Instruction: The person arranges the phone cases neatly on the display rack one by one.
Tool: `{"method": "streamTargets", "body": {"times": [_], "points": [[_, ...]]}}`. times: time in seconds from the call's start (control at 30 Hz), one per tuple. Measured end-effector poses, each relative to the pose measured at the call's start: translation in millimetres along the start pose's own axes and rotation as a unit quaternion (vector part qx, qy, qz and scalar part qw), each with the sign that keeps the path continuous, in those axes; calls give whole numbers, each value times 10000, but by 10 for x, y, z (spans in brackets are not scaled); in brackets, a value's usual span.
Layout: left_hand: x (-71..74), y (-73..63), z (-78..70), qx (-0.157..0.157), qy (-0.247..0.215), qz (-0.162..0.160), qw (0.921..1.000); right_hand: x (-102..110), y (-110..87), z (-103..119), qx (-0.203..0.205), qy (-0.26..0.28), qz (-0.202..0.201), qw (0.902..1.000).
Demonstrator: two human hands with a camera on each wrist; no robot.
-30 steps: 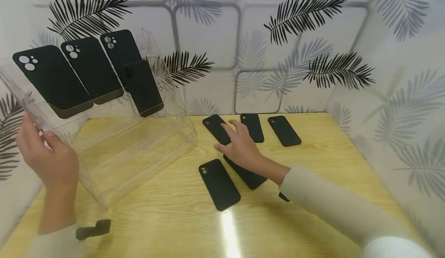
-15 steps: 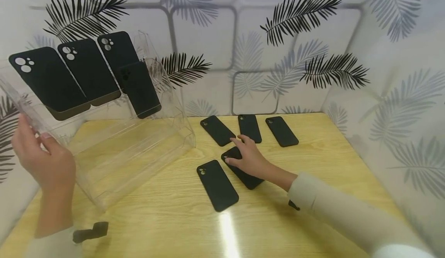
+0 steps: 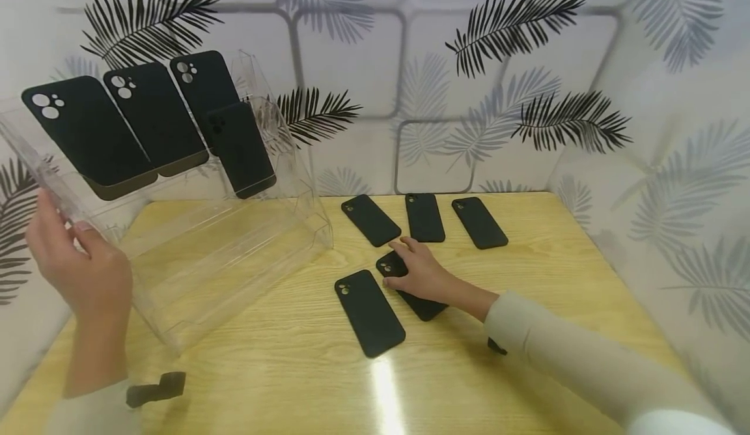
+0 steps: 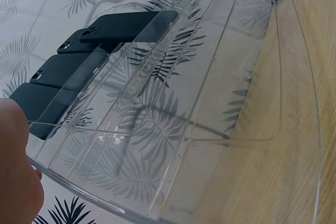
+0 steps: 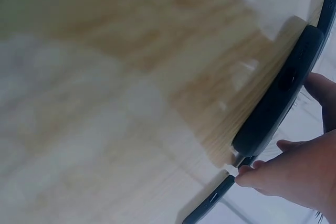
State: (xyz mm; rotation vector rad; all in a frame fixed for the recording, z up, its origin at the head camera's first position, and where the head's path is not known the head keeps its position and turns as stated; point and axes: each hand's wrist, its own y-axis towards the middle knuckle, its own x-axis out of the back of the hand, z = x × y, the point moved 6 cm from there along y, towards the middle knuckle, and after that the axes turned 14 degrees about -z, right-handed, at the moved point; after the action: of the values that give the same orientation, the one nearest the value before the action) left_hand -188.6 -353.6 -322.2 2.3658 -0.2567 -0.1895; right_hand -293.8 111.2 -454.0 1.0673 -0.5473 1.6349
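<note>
My left hand (image 3: 82, 252) grips the left side panel of a clear acrylic display stand (image 3: 225, 252), tilted over the table. In its upper tiers stand several black phone cases (image 3: 155, 116), one in front of the others. My right hand (image 3: 426, 273) is spread over a black phone case (image 3: 424, 307) lying on the table, thumb near its left edge and fingertips at its upper right edge. In the right wrist view, the near end of this case (image 5: 278, 98) lies low at the tabletop under the hand, which hides part of it.
Another black phone case (image 3: 370, 314) lies just left of my right hand. Along the table's far side are three more cases, the left one (image 3: 371, 220), the middle one (image 3: 424, 217) and the right one (image 3: 480, 223). A leaf-patterned wall (image 3: 363, 148) borders the wooden table (image 3: 263, 383).
My right hand has come back towards me and down, from over the far cases onto the near right one. My left hand and the stand keep their place.
</note>
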Motion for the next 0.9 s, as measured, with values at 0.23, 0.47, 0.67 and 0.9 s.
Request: {"method": "streamTargets", "body": {"times": [0.23, 0.47, 0.67, 0.9], "points": [[-12, 10, -7, -78, -79, -38, 9999, -84, 44, -57, -81, -168, 171, 9997], [-4, 9, -28, -55, -41, -134, 9999, -70, 12, -26, -15, -270, 158, 9995], [-24, -9, -29, -120, -10, -134, 9998, -51, -8, -14, -22, -363, 34, 9993], [-5, 8, -71, -171, -109, -242, 9995, -53, 27, 88, 173, -429, -86, 9989]]}}
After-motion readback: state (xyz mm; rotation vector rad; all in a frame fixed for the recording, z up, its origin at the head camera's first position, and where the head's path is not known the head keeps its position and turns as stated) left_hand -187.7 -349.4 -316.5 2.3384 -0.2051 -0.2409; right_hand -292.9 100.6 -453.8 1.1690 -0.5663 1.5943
